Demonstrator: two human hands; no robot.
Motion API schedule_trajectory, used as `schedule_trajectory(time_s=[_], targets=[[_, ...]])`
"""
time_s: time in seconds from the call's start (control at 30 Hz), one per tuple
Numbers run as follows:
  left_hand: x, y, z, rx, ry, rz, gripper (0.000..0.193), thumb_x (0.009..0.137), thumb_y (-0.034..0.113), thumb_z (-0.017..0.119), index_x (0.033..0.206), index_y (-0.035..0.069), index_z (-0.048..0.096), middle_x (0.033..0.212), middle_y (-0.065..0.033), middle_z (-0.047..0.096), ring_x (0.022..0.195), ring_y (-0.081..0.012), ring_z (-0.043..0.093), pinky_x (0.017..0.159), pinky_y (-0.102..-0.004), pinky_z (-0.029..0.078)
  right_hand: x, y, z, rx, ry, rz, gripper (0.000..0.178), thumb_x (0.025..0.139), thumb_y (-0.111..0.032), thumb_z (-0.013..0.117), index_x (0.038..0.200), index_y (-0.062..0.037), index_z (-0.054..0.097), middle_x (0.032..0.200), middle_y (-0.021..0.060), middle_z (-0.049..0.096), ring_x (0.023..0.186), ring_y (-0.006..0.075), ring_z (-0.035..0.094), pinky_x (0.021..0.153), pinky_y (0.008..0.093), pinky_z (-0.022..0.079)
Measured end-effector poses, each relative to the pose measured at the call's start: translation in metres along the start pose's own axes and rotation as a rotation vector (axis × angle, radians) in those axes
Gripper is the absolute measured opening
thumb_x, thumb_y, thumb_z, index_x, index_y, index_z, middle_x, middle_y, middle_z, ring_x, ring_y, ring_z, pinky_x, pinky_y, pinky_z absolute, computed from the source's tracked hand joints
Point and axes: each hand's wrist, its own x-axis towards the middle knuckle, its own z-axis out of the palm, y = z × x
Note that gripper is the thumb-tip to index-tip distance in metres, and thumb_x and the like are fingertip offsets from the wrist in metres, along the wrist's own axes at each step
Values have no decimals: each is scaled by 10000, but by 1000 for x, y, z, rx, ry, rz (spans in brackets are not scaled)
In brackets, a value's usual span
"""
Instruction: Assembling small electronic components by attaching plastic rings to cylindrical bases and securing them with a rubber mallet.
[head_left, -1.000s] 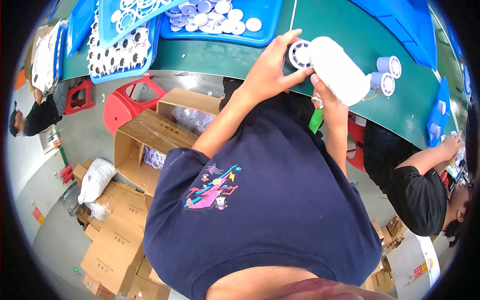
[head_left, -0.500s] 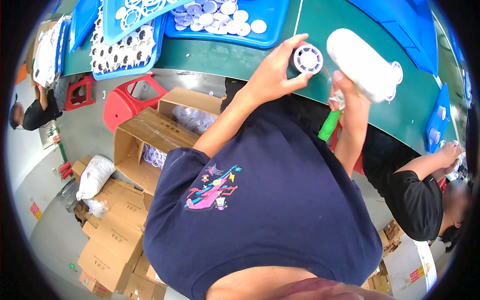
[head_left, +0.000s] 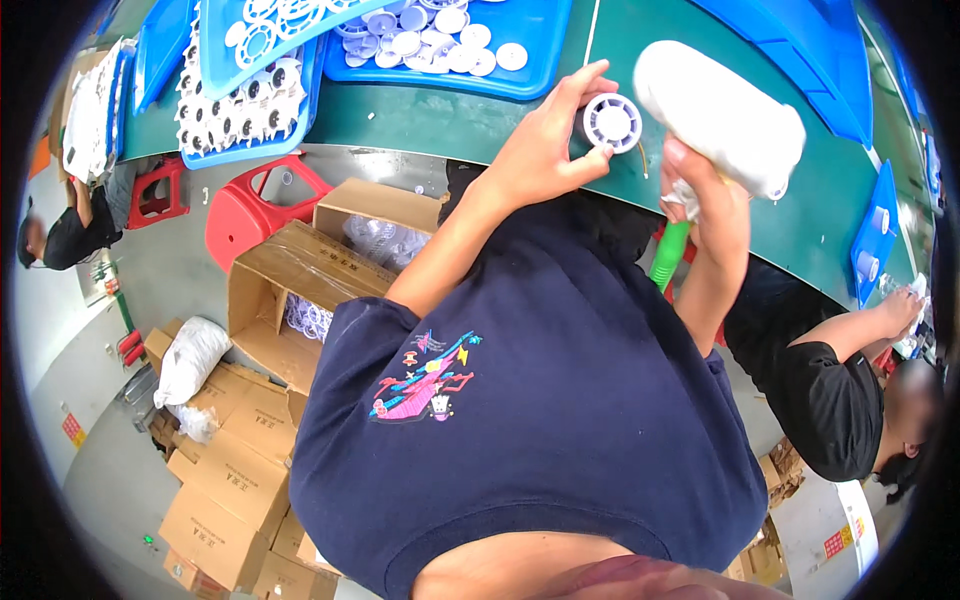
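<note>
My left hand point(head_left: 545, 150) curls around a white round plastic part with a slotted face point(head_left: 612, 123), thumb and fingers on its sides, at the table's near edge. A thin brownish wire point(head_left: 643, 158) shows beside that part. In my right hand point(head_left: 708, 185) is a mallet point(head_left: 715, 115) with a bulky, rounded white head and a green handle point(head_left: 668, 255). The mallet's head is raised to the right of the slotted part, apart from it. Some white wrapping shows by my right fingers. What lies behind the mallet's head is mostly hidden.
On the green table point(head_left: 430, 125) stand a blue tray of white discs point(head_left: 545, 75) and another of white parts with black centres point(head_left: 240, 110). A small blue tray point(head_left: 872, 240) sits right, near a co-worker point(head_left: 835, 400). Red stools point(head_left: 235, 225) and cardboard boxes point(head_left: 290, 265) are left.
The mallet's head has moved slightly up and left, and its handle has swung a little right. It now covers more of the white parts behind it. My left hand stays around the slotted part.
</note>
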Motion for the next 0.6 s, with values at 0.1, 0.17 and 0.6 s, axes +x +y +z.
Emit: schedule_trajectory(time_s=[0.1,0.17,0.6], targets=[[-1,-2,3,33,23,12,886,847,72,716,1616,4,283,1484,-229,536,1396,-324,542,1219,-442,390,22,34,3,-77,41,48,337,928,-203,769,1180,9,700,820,21,669,501,67,504,412,251,347],[-2,2,2,24,3,-6,883,847,74,709,1615,4,279,1483,-227,539,1394,-324,543,1222,-438,386,28,41,-5,-205,111,51,395,919,-284,792,1185,-6,704,783,13,669,535,80,540,445,269,377],[6,3,11,402,52,57,623,763,145,886,1296,-8,601,1329,-189,614,1264,-388,579,1078,-445,478,31,30,9,-591,455,-491,533,891,-209,796,1321,33,591,1187,210,623,1099,373,619,955,462,495]])
